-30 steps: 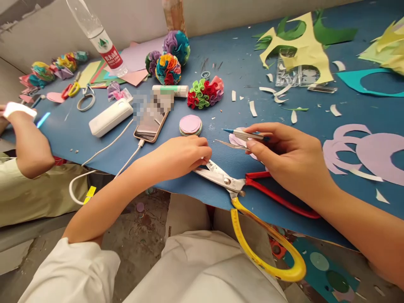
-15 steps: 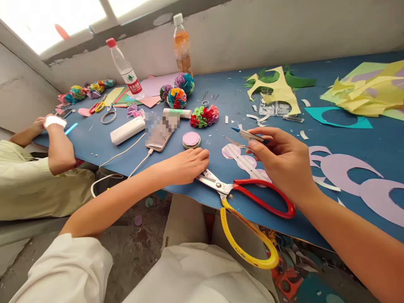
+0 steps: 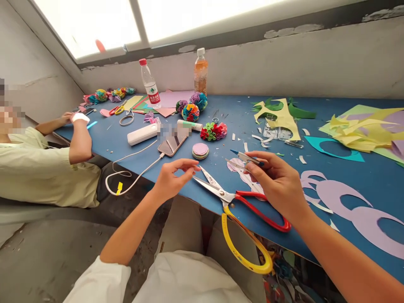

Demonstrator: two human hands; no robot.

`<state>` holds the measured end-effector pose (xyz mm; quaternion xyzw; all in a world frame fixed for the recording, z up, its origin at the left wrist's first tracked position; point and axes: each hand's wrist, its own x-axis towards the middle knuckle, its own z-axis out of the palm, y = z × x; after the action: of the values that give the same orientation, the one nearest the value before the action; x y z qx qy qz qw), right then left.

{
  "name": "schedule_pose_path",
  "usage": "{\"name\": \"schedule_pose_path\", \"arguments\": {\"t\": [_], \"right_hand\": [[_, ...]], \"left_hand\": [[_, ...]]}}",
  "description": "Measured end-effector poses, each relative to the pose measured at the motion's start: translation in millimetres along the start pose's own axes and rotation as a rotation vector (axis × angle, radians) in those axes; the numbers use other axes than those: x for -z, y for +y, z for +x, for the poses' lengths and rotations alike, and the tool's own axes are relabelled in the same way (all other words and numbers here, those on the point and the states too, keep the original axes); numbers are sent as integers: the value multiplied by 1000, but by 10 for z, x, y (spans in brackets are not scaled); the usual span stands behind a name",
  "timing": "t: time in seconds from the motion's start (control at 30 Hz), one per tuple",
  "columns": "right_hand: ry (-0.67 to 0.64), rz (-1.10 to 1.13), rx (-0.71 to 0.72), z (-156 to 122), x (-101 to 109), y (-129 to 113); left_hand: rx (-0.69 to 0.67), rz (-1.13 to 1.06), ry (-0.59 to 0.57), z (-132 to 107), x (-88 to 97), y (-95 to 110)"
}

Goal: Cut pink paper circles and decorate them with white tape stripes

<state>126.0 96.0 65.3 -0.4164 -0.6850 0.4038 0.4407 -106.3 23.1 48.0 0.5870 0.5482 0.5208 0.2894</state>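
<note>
My left hand [image 3: 173, 179] is raised just left of the scissor blades, fingers stretched and slightly apart from the thumb, holding nothing I can see. Between my hands, large scissors [image 3: 225, 195] with one red and one yellow handle lie spread at the table edge, the yellow loop jutting over it. My right hand [image 3: 276, 181] is closed on a drawing compass [image 3: 246, 158]; its blue-tipped leg and pointed metal leg aim left. Below the compass lies a lilac strip of joined paper circles [image 3: 241, 172], partly hidden by my right hand. A stack of round paper discs [image 3: 200, 150] sits beyond my left hand.
A phone [image 3: 173, 142] on a white cable, a white power bank [image 3: 143, 134] and paper flowers [image 3: 213, 131] lie leftward. Two bottles [image 3: 201, 73] stand behind. Paper offcuts [image 3: 337, 191] cover the right side. Another person [image 3: 44, 164] sits at far left.
My left hand has lifted off the table and scissor tips, moving back toward me and turning up. My right hand keeps the compass. The view has tilted up.
</note>
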Motion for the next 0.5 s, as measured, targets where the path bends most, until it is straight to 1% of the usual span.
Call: {"name": "schedule_pose_path", "arguments": {"t": [0.03,0.1,0.17,0.23,0.33,0.43,0.5], "right_hand": [[-19,-16,15,-12,-15,-3],[-60,-53,43,-49,-48,-15],[-110,-69,66,-107,-78,-37],[-166,-83,86,-189,-94,-65],[-247,-130,126,-338,-97,-99],[-324,-175,145,-497,-112,-119],[-351,-214,158,-591,-118,-119]], "left_hand": [[24,-57,27,-56,-37,3],[67,-167,38,-134,-108,23],[116,-261,15,-186,-159,55],[179,-307,-12,-240,-186,97],[256,-314,-38,-363,-200,158],[284,-266,-47,-521,-215,185],[304,-208,-46,-623,-230,168]]}}
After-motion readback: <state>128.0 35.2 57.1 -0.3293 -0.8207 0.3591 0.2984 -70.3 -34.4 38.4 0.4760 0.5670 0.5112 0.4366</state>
